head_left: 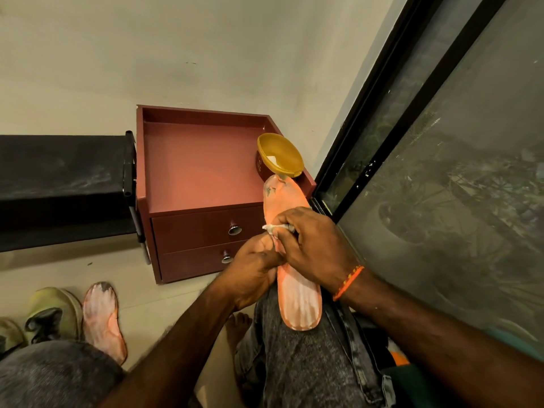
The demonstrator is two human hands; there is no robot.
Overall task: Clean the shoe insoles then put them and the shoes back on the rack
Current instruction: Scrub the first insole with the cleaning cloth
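Observation:
An orange insole (298,301) with white smears lies along my right knee, its worn toe end pointing away. My left hand (253,272) grips its left edge near the middle. My right hand (312,242) holds a small white cloth (272,228) and presses it on the insole. A second orange insole (103,316) lies on the floor at the lower left, next to an olive-green shoe (51,312). Part of another shoe (8,334) shows at the left edge.
A maroon two-drawer cabinet (203,231) stands ahead by the wall, with a yellow bowl (279,156) on its tray top. A black shoe rack (61,178) is to its left. A dark-framed screen window (441,172) runs along the right.

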